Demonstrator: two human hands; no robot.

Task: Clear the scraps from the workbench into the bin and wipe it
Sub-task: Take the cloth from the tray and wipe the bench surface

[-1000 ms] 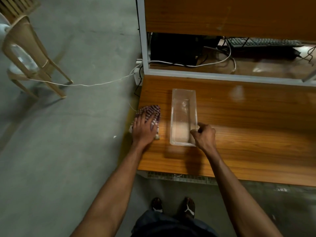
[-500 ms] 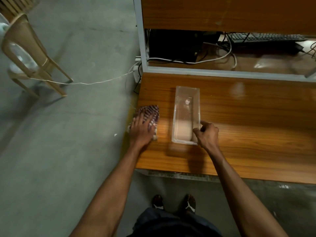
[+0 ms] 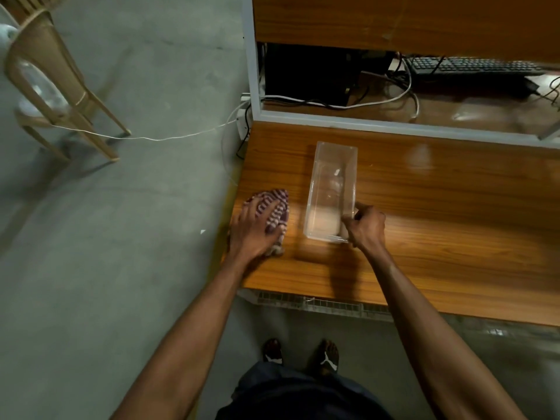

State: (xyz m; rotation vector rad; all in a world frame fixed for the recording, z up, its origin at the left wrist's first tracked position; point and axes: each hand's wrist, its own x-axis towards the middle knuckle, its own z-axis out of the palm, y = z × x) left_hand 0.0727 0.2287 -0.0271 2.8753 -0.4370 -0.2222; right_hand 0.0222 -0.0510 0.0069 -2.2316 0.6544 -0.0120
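Two hands were on the wooden workbench (image 3: 424, 237). The left hand (image 3: 253, 230) lay flat, fingers spread, pressing a striped cloth (image 3: 274, 207) onto the bench at its left edge, just left of the clear plastic bin (image 3: 331, 189). The right hand (image 3: 366, 227) had its fingers curled round the bin's near right corner, gripping the rim. The bin stood upright on the bench, long side running away from the person; a small pale scrap (image 3: 336, 172) lay inside, toward its far end. Beyond the bin, past a white frame, sat a keyboard (image 3: 472, 66) and cables. Left of the bench, on the floor, stood a tan chair (image 3: 57, 83).
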